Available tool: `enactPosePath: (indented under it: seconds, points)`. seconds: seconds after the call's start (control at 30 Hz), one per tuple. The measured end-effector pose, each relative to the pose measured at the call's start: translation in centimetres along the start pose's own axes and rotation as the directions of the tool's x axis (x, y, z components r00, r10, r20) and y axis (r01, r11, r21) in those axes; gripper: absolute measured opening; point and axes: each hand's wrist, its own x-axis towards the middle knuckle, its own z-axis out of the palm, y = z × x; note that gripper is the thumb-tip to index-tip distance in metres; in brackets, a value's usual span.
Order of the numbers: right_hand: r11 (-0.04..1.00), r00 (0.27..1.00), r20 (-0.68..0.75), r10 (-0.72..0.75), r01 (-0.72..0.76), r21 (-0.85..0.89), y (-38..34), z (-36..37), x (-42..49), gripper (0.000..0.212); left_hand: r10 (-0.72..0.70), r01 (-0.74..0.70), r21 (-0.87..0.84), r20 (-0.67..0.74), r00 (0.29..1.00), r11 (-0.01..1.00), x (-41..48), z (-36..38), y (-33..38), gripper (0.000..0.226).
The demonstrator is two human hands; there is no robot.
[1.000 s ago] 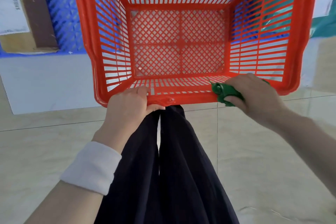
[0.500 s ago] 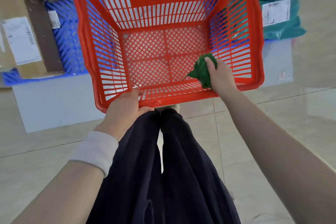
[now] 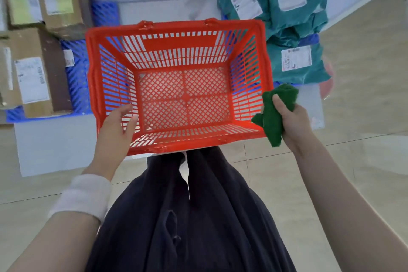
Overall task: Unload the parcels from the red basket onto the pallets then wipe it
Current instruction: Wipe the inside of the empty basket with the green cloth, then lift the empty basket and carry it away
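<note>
Looks down into a red basket (image 3: 176, 40), empty, just ahead of the knees. Shows cardboard parcels (image 3: 33, 73) on a blue pallet (image 3: 77, 73) beyond its left side, teal bagged parcels (image 3: 298, 17) stacked beyond its right. Rests the left hand (image 3: 114, 130), fingers straight and loosely spread, on the near left wall. Curls the right hand (image 3: 293, 121) round a green cloth (image 3: 273, 117), just outside the near right corner.

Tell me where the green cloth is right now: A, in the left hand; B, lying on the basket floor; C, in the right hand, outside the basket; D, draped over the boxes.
C: the right hand grips the cloth just outside the right wall of the basket, while the left hand holds no cloth.
</note>
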Motion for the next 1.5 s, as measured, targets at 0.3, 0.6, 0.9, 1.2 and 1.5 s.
enactPosePath:
  seconds: [0.3,0.6,0.9,1.2,1.5]
  points:
    - [0.797,0.885,-0.256,-0.389,0.185,-0.575,-1.3,-2.5,4.1,0.029,-0.102,0.149,0.097,-0.38,0.919,0.984,2.3,-0.3,-0.4,0.038]
    - [0.844,0.924,-0.361,-0.129,-0.089,-0.528,0.7,0.3,10.0,0.032,-0.479,0.465,-0.123,-0.304,0.823,0.877,6.3,0.0,-3.6,0.058]
    - [0.865,0.93,-0.366,-0.045,-0.147,-0.48,0.4,1.6,10.6,0.051,-0.58,0.529,-0.238,-0.323,0.747,0.814,7.1,0.1,-2.5,0.059]
    - [0.916,0.925,-0.378,-0.037,-0.12,-0.382,1.2,1.5,9.8,0.044,-0.658,0.493,-0.487,-0.26,0.706,0.721,5.1,-0.3,-2.3,0.049]
    - [0.897,0.934,-0.33,-0.138,-0.024,-0.442,2.3,1.8,5.3,0.046,-0.758,0.48,-0.648,-0.243,0.605,0.591,-3.5,-1.2,-4.4,0.046]
